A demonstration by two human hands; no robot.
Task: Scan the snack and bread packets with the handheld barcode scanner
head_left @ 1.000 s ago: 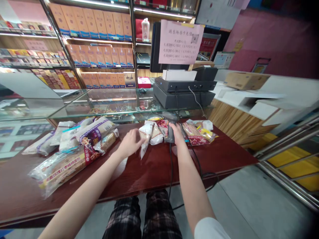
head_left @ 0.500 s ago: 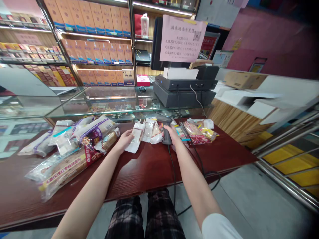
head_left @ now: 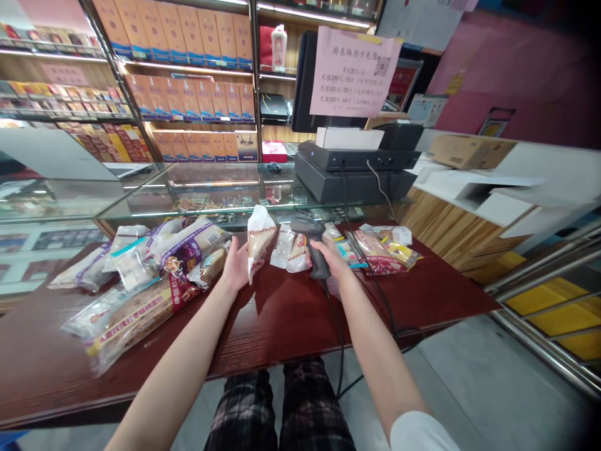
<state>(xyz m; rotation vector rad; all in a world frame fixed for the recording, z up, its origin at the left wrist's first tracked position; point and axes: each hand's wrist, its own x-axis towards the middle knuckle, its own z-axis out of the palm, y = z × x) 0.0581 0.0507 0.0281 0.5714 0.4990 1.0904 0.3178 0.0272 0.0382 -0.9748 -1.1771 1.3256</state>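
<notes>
Holding the packet (head_left: 261, 241) upright, left of the scanner (head_left: 320, 265), in the left hand (head_left: 236, 265), with thumb raised, fingers partly hidden. Clasping the scanner's handle in the right hand (head_left: 331, 255). Likely a light, soft, crushable, slippery packet; best taken gently by one edge.

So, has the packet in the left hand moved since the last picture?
Yes, upward: the packet now overlaps the front edge of the glass counter in view; before, it showed below that edge.
</notes>
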